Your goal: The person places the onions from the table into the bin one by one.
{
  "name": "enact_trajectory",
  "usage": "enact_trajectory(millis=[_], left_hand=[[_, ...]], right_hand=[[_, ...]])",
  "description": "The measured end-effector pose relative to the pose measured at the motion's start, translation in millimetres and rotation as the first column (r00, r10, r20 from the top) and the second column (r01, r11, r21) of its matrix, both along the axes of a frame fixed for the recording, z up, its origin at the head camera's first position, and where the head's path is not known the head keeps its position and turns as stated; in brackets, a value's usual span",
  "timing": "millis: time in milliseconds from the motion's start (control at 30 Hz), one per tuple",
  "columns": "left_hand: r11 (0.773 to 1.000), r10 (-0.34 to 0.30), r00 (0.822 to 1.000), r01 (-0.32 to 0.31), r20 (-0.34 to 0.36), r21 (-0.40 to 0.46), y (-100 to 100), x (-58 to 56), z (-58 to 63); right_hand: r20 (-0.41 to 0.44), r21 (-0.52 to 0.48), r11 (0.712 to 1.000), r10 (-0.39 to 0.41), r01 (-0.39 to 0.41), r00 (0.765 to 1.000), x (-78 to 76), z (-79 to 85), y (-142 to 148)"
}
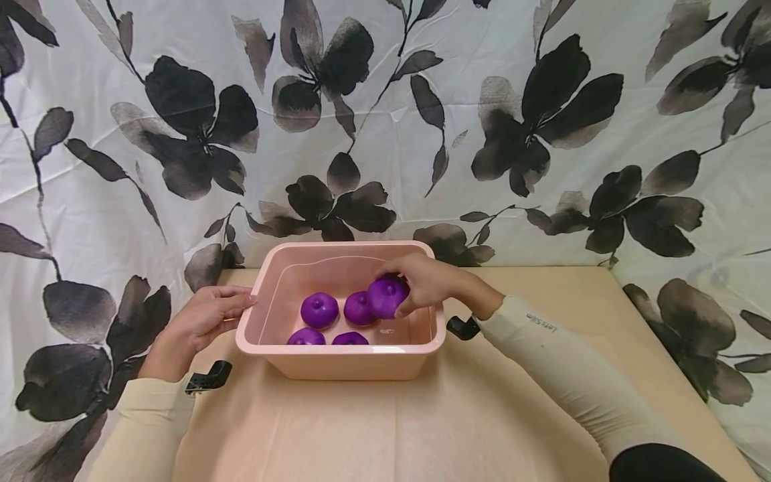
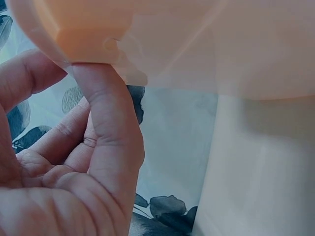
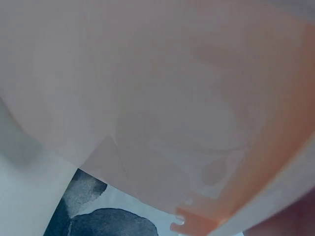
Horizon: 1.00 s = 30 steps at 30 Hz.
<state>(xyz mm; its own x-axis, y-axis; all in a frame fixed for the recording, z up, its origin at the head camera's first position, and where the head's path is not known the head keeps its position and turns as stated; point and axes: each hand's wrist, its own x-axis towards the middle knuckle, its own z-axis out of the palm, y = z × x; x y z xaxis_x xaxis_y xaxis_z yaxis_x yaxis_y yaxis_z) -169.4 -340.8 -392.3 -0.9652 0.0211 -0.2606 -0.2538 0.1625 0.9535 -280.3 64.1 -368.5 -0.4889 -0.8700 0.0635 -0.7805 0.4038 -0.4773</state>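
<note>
A pink plastic tub (image 1: 340, 361) stands on the table with several round purple objects in it, each with a small nub on top, like toy onions or fruits. My right hand (image 1: 424, 281) reaches over the tub's right side and grips one purple ball (image 1: 387, 296), holding it above the others. Another purple ball (image 1: 319, 310) lies on the tub's floor to the left. At the tub's left rim, my left hand (image 1: 201, 321) pinches the edge between thumb and fingers; the left wrist view shows the thumb (image 2: 110, 113) against the rim. The right wrist view shows mostly the tub's outer wall (image 3: 147, 98).
A pale tan table (image 1: 385, 428) extends in front of the tub and to its right. Behind and at the sides hangs a white cloth (image 1: 421, 174) with dark flowers. Each wrist carries a small black camera mount (image 1: 209, 377).
</note>
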Motion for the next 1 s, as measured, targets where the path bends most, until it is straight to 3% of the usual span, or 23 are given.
enact_trajectory(millis=[400,700,1000], left_hand=[[1.0,0.012,1.0,-0.011,-0.003,0.005,4.2,-1.8,0.2],[1.0,0.02,1.0,-0.02,-0.01,0.005,5.6,-2.6,-1.3],[1.0,0.022,1.0,-0.022,-0.015,-0.007,5.8,-4.4,-3.6]], right_hand=[[-0.065,0.19,0.981,0.036,-0.023,0.997,-5.4,-1.4,-8.1],[-0.058,0.271,0.961,0.067,-0.049,0.996,-9.4,-5.6,-12.4],[-0.08,0.393,0.918,0.083,-0.045,0.993,-8.4,-7.1,-15.3]])
